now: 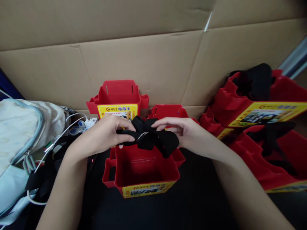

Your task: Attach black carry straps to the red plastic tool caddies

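A bunched black strap [146,137] with a thin shiny edge at its middle hangs over the back of a red plastic box [146,166]. My left hand [112,132] pinches the strap's left end between thumb and fingers. On the other side my right hand [182,129] is closed on the strap's right part, its fingertips partly hidden behind the black fabric. The red box has a yellow label on its front and side pockets, and its inside shows no contents.
Behind stand two more red boxes [120,92] [170,111] against a cardboard wall [141,67]. Red boxes with black straps [261,81] are stacked at the right. At the left lie a pale bag [21,131], white cables and a plug [91,122].
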The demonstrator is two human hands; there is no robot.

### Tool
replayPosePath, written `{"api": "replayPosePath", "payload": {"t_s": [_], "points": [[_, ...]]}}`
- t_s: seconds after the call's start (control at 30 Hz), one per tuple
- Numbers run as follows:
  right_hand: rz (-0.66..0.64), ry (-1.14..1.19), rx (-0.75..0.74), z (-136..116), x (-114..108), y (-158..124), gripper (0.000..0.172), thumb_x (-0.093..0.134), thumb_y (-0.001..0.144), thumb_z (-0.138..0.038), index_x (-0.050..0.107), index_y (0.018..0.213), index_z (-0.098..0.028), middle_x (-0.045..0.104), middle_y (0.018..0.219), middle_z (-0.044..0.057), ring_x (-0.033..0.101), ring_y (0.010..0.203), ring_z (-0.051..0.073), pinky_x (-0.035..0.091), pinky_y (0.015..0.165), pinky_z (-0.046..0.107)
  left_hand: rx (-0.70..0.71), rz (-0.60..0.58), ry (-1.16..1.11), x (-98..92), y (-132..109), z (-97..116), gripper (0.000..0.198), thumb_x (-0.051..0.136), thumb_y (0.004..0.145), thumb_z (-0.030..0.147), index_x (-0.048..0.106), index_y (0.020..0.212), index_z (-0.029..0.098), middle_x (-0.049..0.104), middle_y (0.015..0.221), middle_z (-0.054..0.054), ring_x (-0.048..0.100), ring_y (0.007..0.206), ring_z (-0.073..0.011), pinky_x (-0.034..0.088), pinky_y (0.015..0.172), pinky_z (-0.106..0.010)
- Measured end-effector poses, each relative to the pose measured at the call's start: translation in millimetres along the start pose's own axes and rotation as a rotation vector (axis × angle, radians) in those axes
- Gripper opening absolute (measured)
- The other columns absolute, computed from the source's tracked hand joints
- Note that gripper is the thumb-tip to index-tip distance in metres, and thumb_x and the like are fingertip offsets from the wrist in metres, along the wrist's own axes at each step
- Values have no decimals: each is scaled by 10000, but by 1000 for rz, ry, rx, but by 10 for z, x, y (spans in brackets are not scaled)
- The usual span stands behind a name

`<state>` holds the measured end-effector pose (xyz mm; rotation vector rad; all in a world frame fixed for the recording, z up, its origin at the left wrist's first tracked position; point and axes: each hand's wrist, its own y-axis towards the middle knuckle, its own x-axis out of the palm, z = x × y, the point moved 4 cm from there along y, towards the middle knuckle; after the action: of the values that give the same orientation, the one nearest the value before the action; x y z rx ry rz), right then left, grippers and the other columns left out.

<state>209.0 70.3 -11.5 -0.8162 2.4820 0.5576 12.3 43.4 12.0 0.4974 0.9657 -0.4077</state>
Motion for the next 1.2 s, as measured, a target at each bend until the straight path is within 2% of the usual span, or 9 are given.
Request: {"api": "replayPosePath", "payload": {"t_s": [0.07, 0.2, 0.4, 0.6, 0.7, 0.87, 1.0, 1.13, 1.2], "points": [[83, -166, -49, -36, -99, -21, 334, 450, 733, -58, 615, 992, -189, 652, 895, 29, 626, 744, 133, 502, 618, 233, 39, -32, -37, -10, -15, 14, 76, 583, 792, 227, 649, 829, 216, 630, 747, 51, 545, 655, -82, 410, 615, -181], [480, -488, -254, -290, -208, -162, 328, 380, 796, -54, 627, 956, -199, 648, 996, 25, 596, 940, 160, 466, 842, 305, 73, -16, -110, -20, -13, 29, 90, 564, 801, 190, 652, 822, 196, 619, 757, 37, 540, 674, -81, 415, 628, -169], [189, -495, -234, -406, 214, -141, 225, 551, 816, -217, 571, 1039, -226, 650, 985, -18, 612, 868, 113, 466, 776, 215, 50, -52, -263, 79, 43, 43, 132, 566, 805, 277, 654, 818, 179, 581, 670, 28, 482, 557, -74, 383, 521, -177], [100, -189, -91, -199, 322, 2, 146, 490, 857, -249, 457, 998, -224, 614, 770, -34, 606, 706, 99, 471, 638, 210, -2, -39, -256, 152, 98, 66, 130, 569, 789, 265, 653, 790, 165, 605, 680, 16, 478, 584, -86, 373, 534, -198], [116, -78, -127, -180, 273, 16, 116, 510, 847, -274, 416, 866, -208, 548, 674, -49, 557, 607, 75, 440, 550, 175, -26, 24, -298, 131, 119, 65, 125, 597, 770, 282, 640, 802, 169, 611, 720, 16, 496, 630, -89, 381, 566, -199], [187, -264, -187, -208, 220, -23, 98, 509, 847, -284, 515, 834, -188, 514, 607, -45, 504, 496, 56, 398, 483, 165, -85, 28, -507, 163, 185, -12, 98, 596, 765, 224, 564, 823, 152, 585, 749, 9, 521, 687, -93, 395, 610, -202], [202, -360, -234, -232, 243, -38, 112, 482, 863, -258, 557, 921, -198, 610, 739, -22, 576, 537, 65, 451, 529, 169, -84, -65, -566, 221, 229, -63, 92, 595, 758, 214, 566, 808, 143, 577, 719, 8, 520, 660, -91, 389, 591, -203], [271, -506, -402, -250, 232, -34, 139, 492, 850, -201, 617, 911, -196, 652, 986, 37, 632, 823, 131, 496, 750, 233, -111, -94, -571, 249, 253, -95, 61, 590, 749, 187, 580, 790, 143, 584, 682, 12, 522, 618, -89, 386, 562, -201], [317, -603, -487, -253, 227, -40, 143, 505, 844, -192, 638, 896, -188, 621, 1099, 59, 629, 791, 117, 496, 698, 218, -116, -111, -592, 261, 262, -95, 36, 577, 756, 172, 579, 776, 142, 595, 673, 12, 544, 617, -89, 403, 569, -199]]}}
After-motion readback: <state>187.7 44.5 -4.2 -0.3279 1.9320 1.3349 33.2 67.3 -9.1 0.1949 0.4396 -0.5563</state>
